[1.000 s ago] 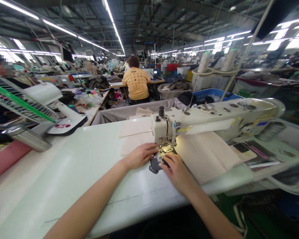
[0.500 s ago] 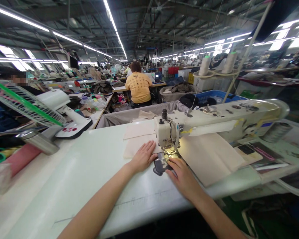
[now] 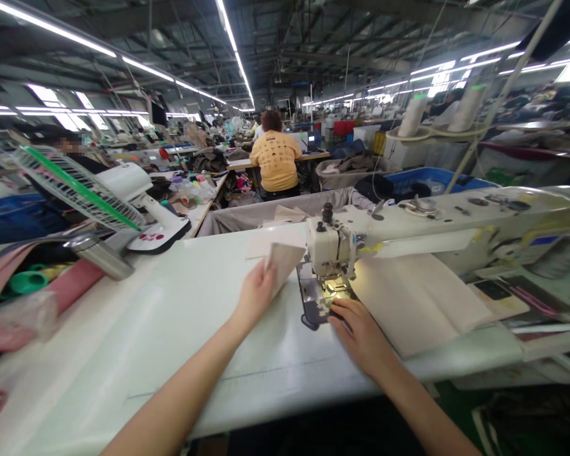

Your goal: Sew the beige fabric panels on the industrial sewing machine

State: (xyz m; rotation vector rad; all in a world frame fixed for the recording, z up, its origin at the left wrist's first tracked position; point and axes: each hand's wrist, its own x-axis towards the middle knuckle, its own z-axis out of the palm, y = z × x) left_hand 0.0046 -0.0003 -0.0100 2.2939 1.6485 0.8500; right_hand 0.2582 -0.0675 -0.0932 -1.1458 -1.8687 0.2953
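Left of the sewing machine (image 3: pixel 330 244), my left hand (image 3: pixel 256 291) grips the near part of a beige fabric piece (image 3: pixel 285 256), which is lifted and bent up from the table. Another pale piece (image 3: pixel 259 244) lies flat behind it. My right hand (image 3: pixel 356 329) rests at the front right of the dark machine plate (image 3: pixel 316 304), its fingers bent near the lit presser foot (image 3: pixel 337 286). Whether those fingers pinch anything is too small to tell. A larger beige panel (image 3: pixel 413 304) lies under the machine arm, right of the needle.
A white fan (image 3: pixel 156 221) and a steel bottle (image 3: pixel 99 254) stand at the left. Behind the table is a cloth-lined bin (image 3: pixel 223 220). A person in a yellow shirt (image 3: pixel 276 158) sits farther back. Thread cones (image 3: pixel 414 115) stand at the right.
My left hand has gone from lying flat on the fabric to holding a piece of it raised, a little farther left of the needle. The camera view has turned slightly left.
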